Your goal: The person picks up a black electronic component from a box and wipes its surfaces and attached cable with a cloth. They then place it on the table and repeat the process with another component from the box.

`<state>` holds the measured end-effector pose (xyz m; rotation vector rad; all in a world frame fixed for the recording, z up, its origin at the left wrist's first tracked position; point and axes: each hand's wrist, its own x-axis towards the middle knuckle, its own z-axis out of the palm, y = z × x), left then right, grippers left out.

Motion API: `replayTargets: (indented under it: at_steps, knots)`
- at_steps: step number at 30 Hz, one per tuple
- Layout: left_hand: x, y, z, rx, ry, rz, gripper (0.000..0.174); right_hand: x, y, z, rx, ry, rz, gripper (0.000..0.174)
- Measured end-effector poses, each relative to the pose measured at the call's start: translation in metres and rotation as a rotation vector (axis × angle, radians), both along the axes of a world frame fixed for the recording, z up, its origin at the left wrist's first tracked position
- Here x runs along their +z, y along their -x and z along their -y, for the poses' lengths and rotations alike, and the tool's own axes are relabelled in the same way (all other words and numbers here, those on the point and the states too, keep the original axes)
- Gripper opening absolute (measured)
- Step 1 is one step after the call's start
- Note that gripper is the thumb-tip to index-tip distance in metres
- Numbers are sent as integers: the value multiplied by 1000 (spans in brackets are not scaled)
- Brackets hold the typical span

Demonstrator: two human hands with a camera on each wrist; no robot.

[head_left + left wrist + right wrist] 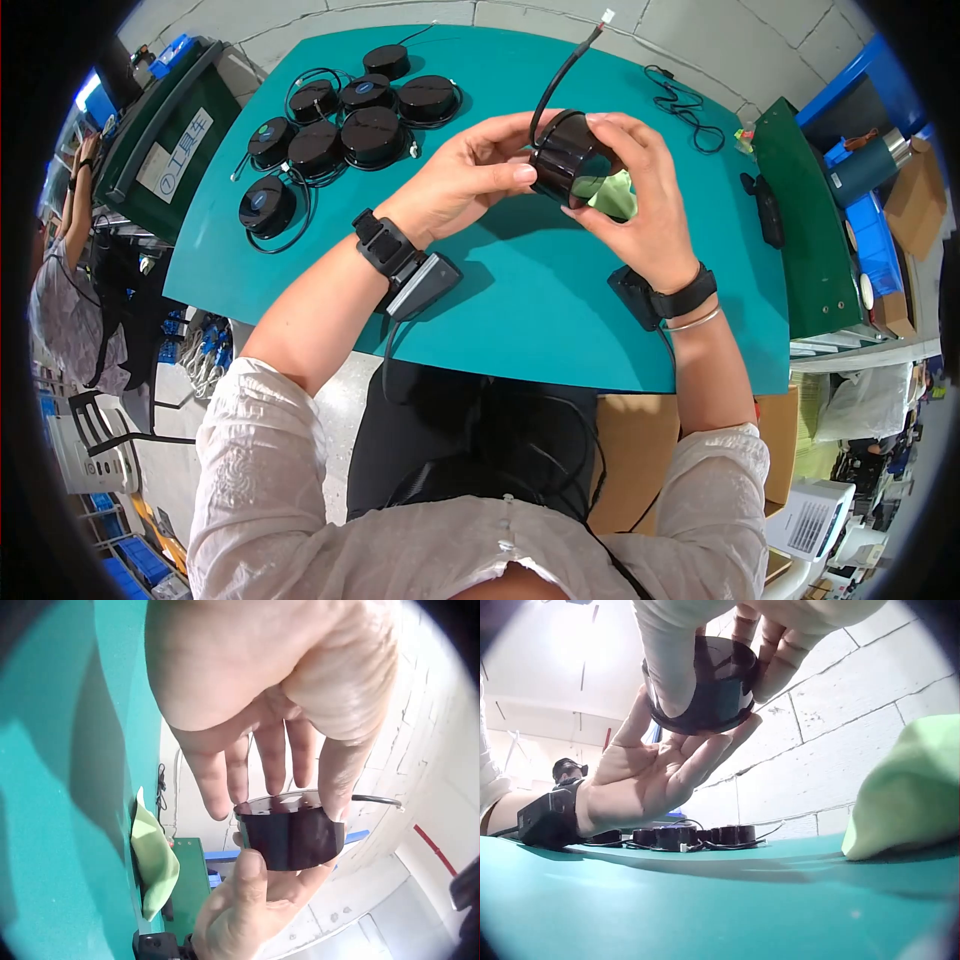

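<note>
A glossy black round device (572, 160) is held up above the green table by both hands. Its black cable (556, 80) rises from the back edge to a small white connector. My left hand (455, 180) grips the device's left side, thumb on the near edge and fingers behind. From the right, my right hand (652, 200) pinches it between thumb and fingers. In the right wrist view, the device (718, 694) shows a smooth, shiny side wall. A light green cloth (911, 784) lies crumpled on the table, partly hidden behind the right hand in the head view.
Several similar black round devices (373, 137) with coiled cables stand at the table's back left. A thin black cable (690, 108) lies at the back right. Green cabinets (170, 150) flank the table (520, 340). Another person's arm (78, 205) shows at far left.
</note>
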<state>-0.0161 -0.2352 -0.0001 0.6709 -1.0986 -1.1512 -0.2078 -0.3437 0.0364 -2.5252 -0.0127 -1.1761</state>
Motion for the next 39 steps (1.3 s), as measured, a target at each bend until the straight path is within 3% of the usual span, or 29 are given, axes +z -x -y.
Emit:
replayTargets:
  at_steps: [3, 5, 11, 15, 18, 20, 25, 27, 28, 30, 32, 39]
  knots:
    - [0, -1, 0, -1, -23, 21, 69, 0, 3, -1, -8, -8, -15, 79]
    - [3, 3, -1, -8, -31, 11, 68, 2, 6, -5, 50, -286, -136, 79]
    - [4, 2, -3, -42, -182, -10, 65, -12, 4, 3, 75, -632, -155, 65]
    - [7, 3, -4, -67, -253, -27, 71, -13, 4, 5, 51, -591, -142, 59]
    - [2, 10, -2, -134, -115, -35, 71, -11, 4, 6, 21, -640, -177, 55]
    - [5, 16, -4, -93, -101, 48, 72, -9, 3, 4, 37, -892, -169, 52]
    - [4, 7, -5, -67, -189, 103, 66, -20, 1, 12, 68, -831, -197, 51]
    - [5, 4, -2, -138, -160, -142, 59, -19, 0, 14, 105, -854, -198, 52]
    - [4, 2, 0, -137, -160, -143, 59, -17, 0, 14, 132, -766, -180, 56]
    - [1, -3, 1, -293, -143, -393, 54, -17, -1, 13, 160, -681, -160, 59]
    - [3, 2, 0, -190, -193, -293, 58, -18, -1, 12, 171, -592, -168, 66]
    - [5, 6, -1, -316, -282, -345, 62, -12, 0, 12, 112, -548, -235, 76]
